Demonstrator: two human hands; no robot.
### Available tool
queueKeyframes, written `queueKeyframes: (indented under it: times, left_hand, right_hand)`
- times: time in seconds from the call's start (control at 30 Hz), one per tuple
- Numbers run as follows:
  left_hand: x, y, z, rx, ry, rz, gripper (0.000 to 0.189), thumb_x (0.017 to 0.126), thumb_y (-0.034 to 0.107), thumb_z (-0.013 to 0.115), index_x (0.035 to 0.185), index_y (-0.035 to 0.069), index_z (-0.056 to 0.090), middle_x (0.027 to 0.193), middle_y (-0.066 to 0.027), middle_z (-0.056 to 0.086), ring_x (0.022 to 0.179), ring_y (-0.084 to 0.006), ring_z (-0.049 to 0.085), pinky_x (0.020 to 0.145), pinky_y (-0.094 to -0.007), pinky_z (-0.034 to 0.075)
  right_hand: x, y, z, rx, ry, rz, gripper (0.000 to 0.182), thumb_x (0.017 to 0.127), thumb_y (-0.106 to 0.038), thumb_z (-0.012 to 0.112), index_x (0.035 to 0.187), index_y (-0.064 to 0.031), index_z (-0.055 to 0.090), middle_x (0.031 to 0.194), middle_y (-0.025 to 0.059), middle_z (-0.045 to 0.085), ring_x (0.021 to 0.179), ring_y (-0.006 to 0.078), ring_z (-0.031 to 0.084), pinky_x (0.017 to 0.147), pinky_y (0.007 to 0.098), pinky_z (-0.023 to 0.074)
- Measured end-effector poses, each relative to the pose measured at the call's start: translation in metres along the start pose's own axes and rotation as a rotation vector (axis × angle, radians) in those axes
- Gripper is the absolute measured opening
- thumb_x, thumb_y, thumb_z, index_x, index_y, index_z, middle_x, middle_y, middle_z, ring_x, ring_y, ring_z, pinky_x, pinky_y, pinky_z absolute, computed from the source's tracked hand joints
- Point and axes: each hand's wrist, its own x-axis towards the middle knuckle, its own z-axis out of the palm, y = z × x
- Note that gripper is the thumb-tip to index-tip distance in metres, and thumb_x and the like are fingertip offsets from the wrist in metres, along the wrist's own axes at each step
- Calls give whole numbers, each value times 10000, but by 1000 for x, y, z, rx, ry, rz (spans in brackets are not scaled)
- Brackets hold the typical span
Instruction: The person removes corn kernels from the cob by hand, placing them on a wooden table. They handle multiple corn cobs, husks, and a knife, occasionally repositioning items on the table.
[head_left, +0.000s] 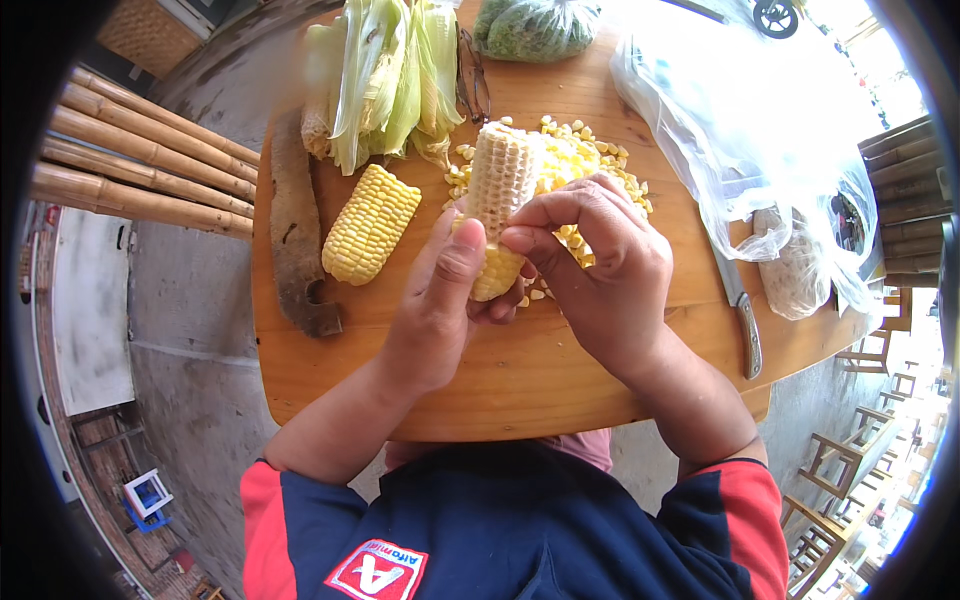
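Observation:
A corn cob (504, 176), bare over its upper part with yellow kernels left at its lower end, stands tilted upward in front of me. My left hand (450, 289) is wrapped around that lower end, thumb along the side. With thumb and forefinger pinched together, my right hand (600, 244) touches the cob where the bare part meets the kernels; whether a kernel is between the fingertips cannot be seen. Loose corn kernels (585, 154) lie heaped on the wooden table (480, 390) behind the hands. To the left rests a piece of corn (371, 225) full of kernels.
Corn husks (397, 82) and eyeglasses (472, 79) lie at the back, near a plastic bag of greens (536, 34). A flat wooden piece (296, 225) lies along the left edge. On the right are a knife (739, 307), a clear plastic bag (675, 120) and a wrapped bundle (791, 262).

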Motion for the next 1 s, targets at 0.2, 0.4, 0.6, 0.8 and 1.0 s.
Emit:
queueKeyframes:
  times: [0.2,0.4,0.6,0.8,1.0]
  left_hand:
    - [6,-8,-13,-221,39,-22,424,1011,485,334,1116,108,496,870,-55,599,614,-96,448,560,-226,372]
    - [10,-8,-13,-211,25,3,560,1007,538,255,1095,73,553,884,-83,620,600,-100,437,556,-234,358]
    - [10,-9,-16,-180,-49,8,540,1009,538,244,1121,90,523,829,-70,613,603,-80,449,534,-222,367]
    - [3,-9,-6,-95,-28,-26,542,986,580,326,1147,84,472,881,-14,535,617,-42,439,503,-178,320]
    - [3,-8,-10,23,-1,-37,546,953,612,398,1149,117,521,901,3,559,671,-48,480,532,-182,331]
  right_hand:
    - [8,16,-12,-56,73,262,88,774,-45,718,850,-50,675,805,83,668,784,255,621,716,345,504]
    - [13,34,-22,-354,-80,90,87,768,-108,718,840,-71,687,843,72,658,862,279,566,783,376,473]
    - [17,20,-20,-276,-38,-105,216,699,-214,804,827,-94,679,808,28,659,800,241,565,760,344,452]
    - [7,3,-8,-36,-187,-30,253,665,-173,822,825,-64,659,784,28,653,744,191,601,705,305,467]
    - [0,7,1,1,-108,-49,200,686,-56,765,836,-76,633,740,32,623,707,217,605,654,331,478]
